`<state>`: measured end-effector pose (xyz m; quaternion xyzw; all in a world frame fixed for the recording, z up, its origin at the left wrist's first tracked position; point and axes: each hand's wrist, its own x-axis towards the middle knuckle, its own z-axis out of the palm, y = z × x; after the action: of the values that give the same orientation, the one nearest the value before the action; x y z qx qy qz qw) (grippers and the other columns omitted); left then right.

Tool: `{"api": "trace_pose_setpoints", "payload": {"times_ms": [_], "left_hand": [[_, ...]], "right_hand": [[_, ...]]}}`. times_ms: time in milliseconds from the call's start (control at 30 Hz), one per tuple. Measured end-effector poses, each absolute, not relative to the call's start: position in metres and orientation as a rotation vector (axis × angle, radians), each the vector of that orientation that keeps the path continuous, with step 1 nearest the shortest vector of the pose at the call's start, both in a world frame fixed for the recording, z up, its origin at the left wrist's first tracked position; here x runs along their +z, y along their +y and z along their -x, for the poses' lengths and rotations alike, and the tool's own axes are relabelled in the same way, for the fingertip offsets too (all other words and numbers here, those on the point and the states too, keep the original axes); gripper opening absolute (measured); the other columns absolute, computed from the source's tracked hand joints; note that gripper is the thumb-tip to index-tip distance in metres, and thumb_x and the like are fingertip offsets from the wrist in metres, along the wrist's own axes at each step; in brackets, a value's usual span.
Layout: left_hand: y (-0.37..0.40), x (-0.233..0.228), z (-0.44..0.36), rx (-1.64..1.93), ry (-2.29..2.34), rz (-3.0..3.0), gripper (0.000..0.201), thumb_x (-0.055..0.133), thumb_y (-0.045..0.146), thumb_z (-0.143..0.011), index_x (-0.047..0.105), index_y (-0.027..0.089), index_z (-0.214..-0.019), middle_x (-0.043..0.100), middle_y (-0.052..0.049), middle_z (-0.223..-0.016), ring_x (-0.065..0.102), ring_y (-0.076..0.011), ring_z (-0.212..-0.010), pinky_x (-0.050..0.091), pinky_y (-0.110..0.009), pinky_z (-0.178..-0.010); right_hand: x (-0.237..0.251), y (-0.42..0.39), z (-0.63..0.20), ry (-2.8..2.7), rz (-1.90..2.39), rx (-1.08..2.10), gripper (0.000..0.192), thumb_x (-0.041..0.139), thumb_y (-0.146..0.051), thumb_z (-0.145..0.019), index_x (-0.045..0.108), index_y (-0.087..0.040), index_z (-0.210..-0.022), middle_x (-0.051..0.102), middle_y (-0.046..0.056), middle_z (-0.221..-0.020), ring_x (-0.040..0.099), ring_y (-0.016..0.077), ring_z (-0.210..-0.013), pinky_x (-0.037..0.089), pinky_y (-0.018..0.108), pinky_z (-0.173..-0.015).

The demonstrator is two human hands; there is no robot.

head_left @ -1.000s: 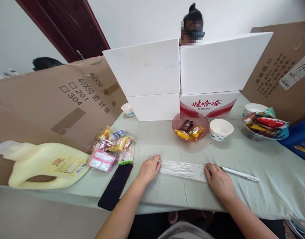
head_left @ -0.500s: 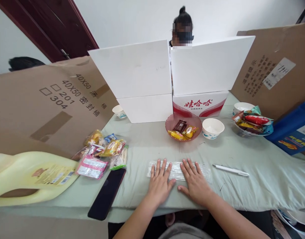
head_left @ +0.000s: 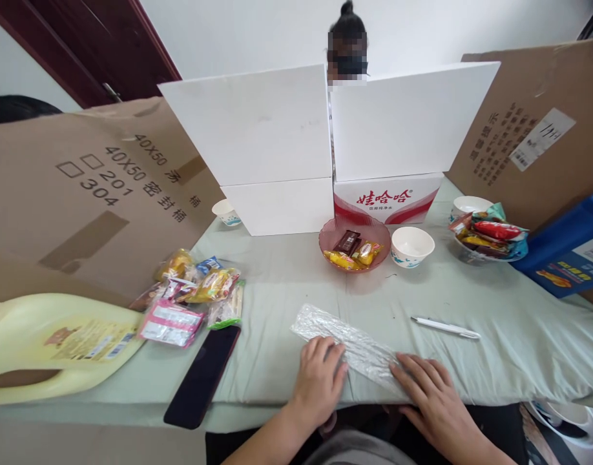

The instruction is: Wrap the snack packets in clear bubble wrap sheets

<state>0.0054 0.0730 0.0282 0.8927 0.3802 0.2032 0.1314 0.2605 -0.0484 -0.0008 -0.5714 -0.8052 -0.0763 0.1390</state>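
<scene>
Worktop [head_left: 287,284], green cloth. Clear plastic strip [head_left: 347,342] now slants from 10 toward 4 o'clock, having lain level a moment ago. Left hand [head_left: 320,381] and right hand [head_left: 435,400] press it flat, fingers spread, nothing gripped. Smoothing seems to continue.

Clear crinkled wrapper [head_left: 347,342], pale green tabletop [head_left: 495,323], white pen [head_left: 445,327], black phone [head_left: 203,376], pink translucent bowl [head_left: 325,242], yellow jug [head_left: 49,345].

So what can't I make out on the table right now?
Head view only:
- Clear crinkled plastic strip: its near end is under the right hand, and its contents are unreadable through the wrinkles.
- Pale yellow plastic jug: cut off by the left edge.
- White paper cup: partly behind the white foam board.
</scene>
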Motion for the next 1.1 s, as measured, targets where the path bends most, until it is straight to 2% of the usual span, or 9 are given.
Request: {"api": "trace_pose_setpoints", "payload": {"times_ms": [67,200,300,433,533,600,767,867,1100], "left_hand": [[0.065,0.033,-0.018,0.578,0.919,-2.576,0.027,0.048,0.028,-0.093,0.062,0.018,-0.114,0.059,-0.011,-0.108,0.050,-0.0261,-0.102,0.043,-0.044,-0.090],[0.063,0.038,-0.024,0.495,0.634,-2.585,0.029,0.053,0.036,-0.091,0.062,0.021,-0.114,0.061,-0.010,-0.116,0.048,-0.0288,-0.111,0.037,-0.049,-0.099],[0.068,0.039,-0.019,0.387,0.397,-2.560,0.032,0.054,0.035,-0.091,0.058,0.023,-0.121,0.062,-0.007,-0.123,0.045,-0.0289,-0.123,0.028,-0.051,-0.108],[0.074,0.033,-0.009,0.412,0.279,-2.405,0.043,0.045,0.031,-0.095,0.041,0.024,-0.137,0.056,-0.009,-0.134,0.044,-0.0250,-0.130,0.019,-0.050,-0.115],[0.075,0.023,-0.004,0.539,0.374,-2.216,0.054,0.042,0.032,-0.096,0.024,0.021,-0.146,0.046,-0.015,-0.141,0.045,-0.0254,-0.129,0.026,-0.049,-0.113],[0.075,0.016,-0.002,0.596,0.440,-2.079,0.061,0.043,0.033,-0.097,0.014,0.020,-0.149,0.048,-0.016,-0.137,0.048,-0.0259,-0.126,0.034,-0.047,-0.109],[0.076,0.007,-0.002,0.685,0.490,-1.886,0.075,0.041,0.035,-0.097,-0.009,0.018,-0.151,0.055,-0.015,-0.124,0.054,-0.0242,-0.116,0.040,-0.047,-0.103],[0.076,0.009,-0.003,0.661,0.568,-1.929,0.071,0.044,0.033,-0.096,0.001,0.020,-0.152,0.056,-0.014,-0.122,0.055,-0.0237,-0.114,0.042,-0.046,-0.102],[0.067,0.019,-0.009,0.819,0.742,-2.081,0.038,0.043,0.024,-0.094,0.042,0.018,-0.132,0.058,-0.011,-0.106,0.057,-0.0221,-0.099,0.049,-0.039,-0.088]], "right_hand": [[0.003,-0.056,-0.266,-2.343,1.585,-0.189,0.045,0.057,-0.020,-0.082,0.057,-0.029,-0.126,0.060,0.005,-0.130,0.054,0.0223,-0.115,0.035,0.039,-0.099],[0.027,-0.059,-0.273,-2.315,1.469,-0.028,0.028,0.056,-0.013,-0.080,0.064,-0.027,-0.102,0.061,0.004,-0.125,0.048,0.0256,-0.124,0.035,0.042,-0.101],[0.059,-0.047,-0.269,-2.254,1.354,0.267,0.022,0.055,-0.012,-0.084,0.062,-0.026,-0.100,0.066,0.005,-0.109,0.056,0.0222,-0.114,0.039,0.040,-0.101],[0.092,-0.011,-0.259,-2.183,1.274,0.736,0.020,0.050,-0.015,-0.091,0.060,-0.024,-0.104,0.068,0.004,-0.095,0.062,0.0168,-0.095,0.047,0.032,-0.087],[0.093,0.032,-0.251,-2.072,1.329,0.941,0.018,0.049,-0.023,-0.093,0.060,-0.023,-0.107,0.068,0.004,-0.101,0.063,0.0161,-0.095,0.048,0.029,-0.084],[0.086,0.065,-0.245,-2.000,1.368,1.003,0.018,0.051,-0.024,-0.091,0.060,-0.022,-0.106,0.069,0.004,-0.103,0.064,0.0157,-0.094,0.049,0.028,-0.083],[0.060,0.129,-0.223,-1.997,1.516,0.904,0.021,0.056,-0.018,-0.082,0.060,-0.021,-0.103,0.070,-0.001,-0.083,0.065,0.0146,-0.076,0.048,0.026,-0.070],[0.045,0.141,-0.211,-2.000,1.570,0.806,0.026,0.060,-0.016,-0.079,0.061,-0.021,-0.104,0.069,-0.002,-0.077,0.064,0.0146,-0.071,0.046,0.025,-0.066],[0.016,0.132,-0.202,-2.029,1.598,0.513,0.025,0.056,-0.020,-0.085,0.061,-0.018,-0.110,0.068,0.007,-0.100,0.062,0.0179,-0.089,0.044,0.030,-0.081]]}}
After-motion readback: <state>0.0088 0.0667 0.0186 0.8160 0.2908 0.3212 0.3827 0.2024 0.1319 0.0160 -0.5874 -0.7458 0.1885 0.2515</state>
